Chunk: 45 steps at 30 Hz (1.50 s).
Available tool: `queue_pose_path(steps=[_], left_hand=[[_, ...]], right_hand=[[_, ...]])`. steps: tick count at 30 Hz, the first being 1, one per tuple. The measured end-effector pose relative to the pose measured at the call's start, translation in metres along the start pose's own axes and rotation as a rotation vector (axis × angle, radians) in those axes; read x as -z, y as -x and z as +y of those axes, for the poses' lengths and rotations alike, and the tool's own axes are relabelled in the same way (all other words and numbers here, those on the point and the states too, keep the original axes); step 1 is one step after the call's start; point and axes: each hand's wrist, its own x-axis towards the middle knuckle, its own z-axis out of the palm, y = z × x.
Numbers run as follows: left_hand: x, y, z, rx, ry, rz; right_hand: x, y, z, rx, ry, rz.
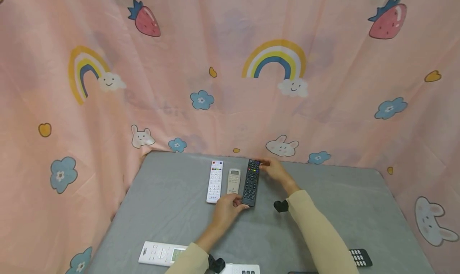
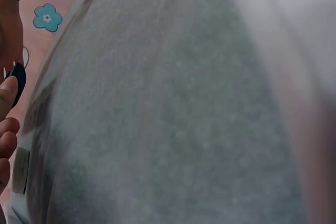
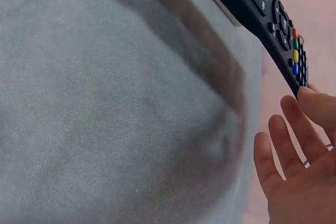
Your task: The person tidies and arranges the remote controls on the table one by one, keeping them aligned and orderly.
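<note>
A black remote control [image 1: 251,182] with colored buttons lies lengthwise between my two hands, near the back of the grey table. My left hand [image 1: 225,214] pinches its near end, the thumb reaching across the lower corner. At the far end, my right hand [image 1: 276,172] pinches the top corner with thumb and forefinger; in the right wrist view the other fingers of that hand [image 3: 294,166] are spread below the remote [image 3: 273,30], which is raised over the cloth. To the left are a small beige remote [image 1: 233,180] with a screen and a long white remote [image 1: 215,182].
At the front left lies a white remote [image 1: 158,253] with a screen, partly behind my left sleeve. Beside that sleeve shows another white remote [image 1: 248,269]. A black remote [image 1: 361,257] peeks out past my right forearm. A pink patterned curtain [image 1: 230,118] hangs behind the grey table [image 1: 172,210].
</note>
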Motion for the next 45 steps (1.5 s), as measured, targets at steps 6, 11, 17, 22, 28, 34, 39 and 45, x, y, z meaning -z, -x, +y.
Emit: queue_pose_path(steps=[6,11,17,22,28,34,39,45], left_hand=[[-0.004,-0.001,-0.002,0.003,-0.012,-0.007],[-0.004,-0.001,-0.003,0.015,-0.041,-0.056],[-0.005,-0.001,-0.002,0.038,-0.044,-0.071],[-0.007,-0.002,-0.003,0.06,-0.033,-0.086],[-0.011,-0.002,-0.003,0.08,-0.05,-0.108],[-0.014,-0.001,-0.003,0.089,-0.067,-0.105],[-0.015,-0.001,-0.004,0.086,-0.062,-0.111],[-0.014,-0.002,-0.003,0.11,-0.051,-0.119]], right_hand=[[-0.005,-0.006,0.004,0.006,0.046,-0.007],[-0.008,-0.01,0.007,0.016,0.07,-0.027],[-0.01,-0.012,0.01,0.018,0.068,-0.039],[-0.011,-0.012,0.013,0.007,0.082,-0.048],[-0.013,-0.012,0.017,0.006,0.093,-0.057],[-0.016,-0.012,0.019,0.032,0.103,-0.052],[-0.019,-0.011,0.021,0.007,0.117,-0.041],[-0.022,-0.012,0.023,-0.013,0.119,-0.027]])
